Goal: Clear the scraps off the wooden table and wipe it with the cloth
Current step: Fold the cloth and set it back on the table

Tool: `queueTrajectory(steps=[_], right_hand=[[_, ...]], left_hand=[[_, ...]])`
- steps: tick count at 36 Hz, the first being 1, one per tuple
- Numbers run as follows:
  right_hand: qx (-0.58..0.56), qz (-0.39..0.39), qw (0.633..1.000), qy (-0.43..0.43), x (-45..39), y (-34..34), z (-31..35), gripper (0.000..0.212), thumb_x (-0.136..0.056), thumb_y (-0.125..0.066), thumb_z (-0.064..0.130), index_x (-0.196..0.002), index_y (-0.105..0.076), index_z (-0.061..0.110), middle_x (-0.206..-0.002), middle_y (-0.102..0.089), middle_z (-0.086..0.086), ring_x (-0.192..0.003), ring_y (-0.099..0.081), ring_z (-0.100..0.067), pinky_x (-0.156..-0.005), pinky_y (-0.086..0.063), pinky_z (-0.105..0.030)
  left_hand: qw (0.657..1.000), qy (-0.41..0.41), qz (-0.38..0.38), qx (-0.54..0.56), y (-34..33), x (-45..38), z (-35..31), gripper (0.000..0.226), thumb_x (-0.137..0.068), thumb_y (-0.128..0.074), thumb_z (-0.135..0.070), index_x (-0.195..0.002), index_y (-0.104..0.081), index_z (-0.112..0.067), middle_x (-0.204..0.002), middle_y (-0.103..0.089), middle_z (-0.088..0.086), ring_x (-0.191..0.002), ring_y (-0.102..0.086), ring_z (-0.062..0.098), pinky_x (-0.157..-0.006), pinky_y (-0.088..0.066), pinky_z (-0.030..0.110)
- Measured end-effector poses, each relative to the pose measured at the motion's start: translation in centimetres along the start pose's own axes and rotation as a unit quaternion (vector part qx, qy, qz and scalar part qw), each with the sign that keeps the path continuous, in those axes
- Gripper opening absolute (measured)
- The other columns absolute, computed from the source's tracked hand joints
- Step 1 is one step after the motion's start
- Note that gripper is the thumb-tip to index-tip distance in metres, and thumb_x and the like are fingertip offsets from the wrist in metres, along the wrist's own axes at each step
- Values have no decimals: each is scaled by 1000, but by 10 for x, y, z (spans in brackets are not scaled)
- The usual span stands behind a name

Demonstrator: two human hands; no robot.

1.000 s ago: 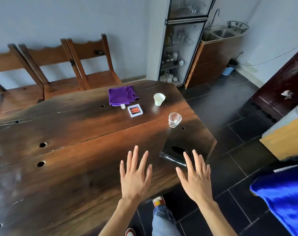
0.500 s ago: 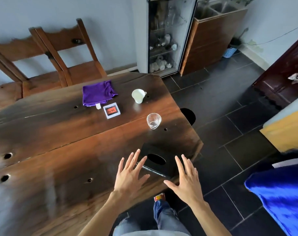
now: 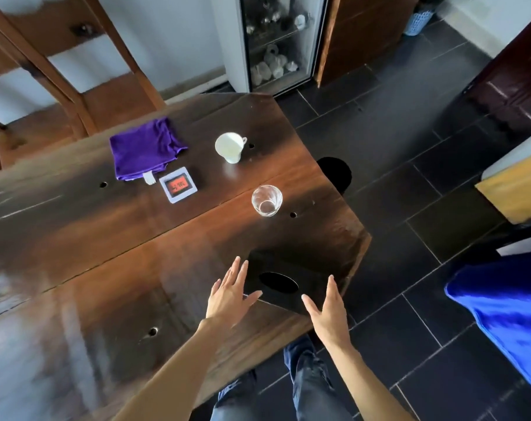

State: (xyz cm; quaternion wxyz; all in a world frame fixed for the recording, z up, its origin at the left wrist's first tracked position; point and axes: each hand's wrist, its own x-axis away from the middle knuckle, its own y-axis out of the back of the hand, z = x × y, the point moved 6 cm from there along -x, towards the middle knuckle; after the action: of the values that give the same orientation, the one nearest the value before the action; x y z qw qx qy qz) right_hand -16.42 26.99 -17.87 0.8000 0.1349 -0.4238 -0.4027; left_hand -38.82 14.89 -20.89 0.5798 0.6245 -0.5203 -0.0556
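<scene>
Comparing with the frame half a second back: the view has tipped further down and closer, so the wooden table fills more of the picture and the chairs sit cut off at the top edge. Both hands have closed in on the black box at the near right corner of the table; a second ago they hovered short of it.

Left hand: fingers straight and slightly spread, thumb swung out toward the box's near left edge. Fingertips lie at the box's left side; I cannot tell if they touch it. It grips nothing.

Right hand: fingers straight and held close together, thumb apart, palm turned inward toward the box's right side. It holds nothing; contact with the box not resolvable.

The box lies between the two hands, its dark oval opening facing up.

Purple cloth lies folded on the far side of the table, untouched, a small white-framed card just beside its near edge. White cup to the right of the cloth; clear glass nearer, between cup and box. These have not shifted on the table.
</scene>
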Motion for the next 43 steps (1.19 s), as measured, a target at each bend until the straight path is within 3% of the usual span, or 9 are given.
queueTrajectory(steps=[5, 8, 12, 18, 21, 30, 33, 38, 43], right_hand=[[-50, 7, 998, -40, -3, -17, -3, 79, -102, -59, 32, -162, -13, 12, -166, -26, -11, -152, -29, -25, -118, -23, -25], [-60, 21, 997, -42, -3, -25, -1, 78, -103, -56, 33, -162, -9, 15, -167, -24, -8, -153, -26, -22, -119, -22, -24], [-61, 22, 997, -39, -4, -29, 0, 77, -104, -54, 34, -162, -6, 19, -168, -22, -5, -153, -28, -23, -120, -24, -30], [-48, 32, 998, -40, -11, -29, 6, 75, -105, -51, 36, -162, -5, 23, -167, -23, -2, -152, -30, -25, -120, -26, -33], [-26, 44, 998, -32, -18, -27, 9, 72, -105, -51, 34, -162, -8, 25, -166, -27, -2, -150, -33, -25, -119, -28, -35], [41, 78, 996, -12, -45, -22, 25, 66, -106, -52, 23, -161, -17, 33, -159, -42, -4, -143, -44, -27, -114, -32, -30], [53, 89, 995, -2, -54, -20, 34, 66, -105, -53, 22, -160, -20, 35, -158, -44, -3, -143, -44, -26, -115, -32, -30], [69, 112, 991, 24, -65, -19, 49, 66, -104, -57, 23, -160, -24, 33, -160, -41, 1, -145, -42, -24, -116, -29, -27], [87, 135, 986, 46, -75, -18, 61, 63, -104, -56, 26, -159, -27, 31, -161, -38, 3, -147, -39, -23, -117, -28, -28]], left_hand=[[997, 17, 27, 76, -4, -10, 2, 78, -100, -55, -53, -162, -9, -42, -170, -5, -20, -96, -68, 7, -98, -51, 37], [991, 20, 28, 127, -7, -9, 6, 82, -99, -64, -39, -160, -9, -47, -163, -34, -17, -84, -68, 5, -85, -53, 30], [980, 48, 30, 193, -10, -6, 9, 89, -96, -70, -29, -159, -11, -50, -121, -70, -4, -73, -63, -3, -76, -48, 21], [969, 77, 12, 236, -13, 4, 9, 90, -94, -72, -24, -159, -14, -48, -112, -73, -2, -73, -64, -5, -83, -50, 22], [961, 96, -3, 258, -16, 11, 9, 90, -94, -71, -25, -160, -14, -45, -108, -74, 2, -84, -70, 10, -88, -51, 27], [919, 183, -56, 345, -25, 31, 6, 91, -94, -72, -24, -159, -13, -47, -77, -63, -7, -69, -60, 7, -69, -44, 18], [901, 205, -77, 374, -28, 37, 2, 90, -93, -72, -22, -159, -15, -46, -76, -63, -8, -68, -59, 5, -60, -42, 10], [873, 251, -94, 407, -33, 43, -1, 88, -93, -72, -21, -159, -20, -45, -83, -62, -14, -74, -55, -4, -75, -40, 20], [864, 256, -123, 416, -32, 44, 0, 83, -94, -71, -23, -159, -23, -40, -134, -68, 2, -103, -67, 14, -88, -41, 21]])
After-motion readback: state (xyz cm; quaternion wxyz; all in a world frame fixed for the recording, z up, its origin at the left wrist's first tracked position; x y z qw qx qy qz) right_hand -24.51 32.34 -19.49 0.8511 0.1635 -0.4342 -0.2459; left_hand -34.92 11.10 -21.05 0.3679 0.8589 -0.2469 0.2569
